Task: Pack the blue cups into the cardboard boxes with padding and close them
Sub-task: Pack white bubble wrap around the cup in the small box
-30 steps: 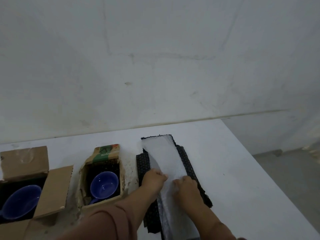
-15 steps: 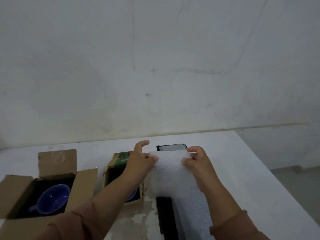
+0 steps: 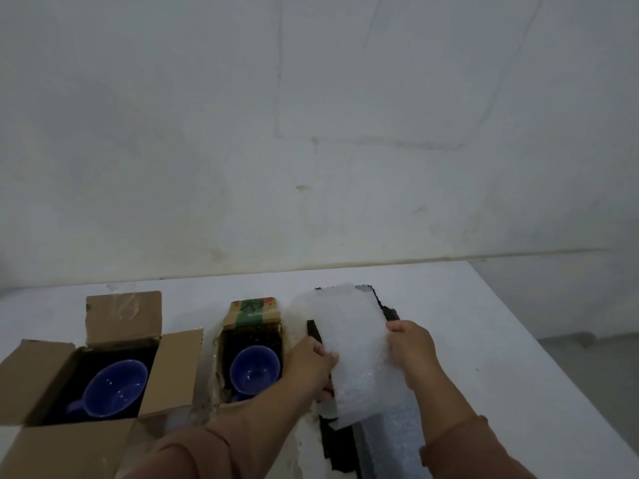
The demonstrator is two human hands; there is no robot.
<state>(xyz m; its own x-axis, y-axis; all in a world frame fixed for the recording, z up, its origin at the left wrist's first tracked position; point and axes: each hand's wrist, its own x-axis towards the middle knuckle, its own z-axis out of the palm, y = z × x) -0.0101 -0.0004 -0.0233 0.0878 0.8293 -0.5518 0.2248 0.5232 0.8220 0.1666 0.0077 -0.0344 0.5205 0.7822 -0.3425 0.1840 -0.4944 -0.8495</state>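
Two open cardboard boxes stand on the white table. The large box (image 3: 179, 371) at the left holds a blue cup (image 3: 114, 388) on black padding. The small box (image 3: 254, 314) in the middle holds another blue cup (image 3: 254, 369). To its right I hold a white foam sheet (image 3: 352, 347) above the padding pile: my left hand (image 3: 311, 364) grips its left edge and my right hand (image 3: 413, 350) its right edge. Under the sheet lie black foam pieces (image 3: 337, 440) and another white sheet (image 3: 394, 444).
The white table (image 3: 501, 340) ends at a wall behind and drops off at the right, where the grey floor (image 3: 601, 375) shows. My sleeves fill the bottom of the view.
I lifted the white foam sheet off the pile and held it up; now it is lower and nearer me, still in both hands. The view has tilted down again.
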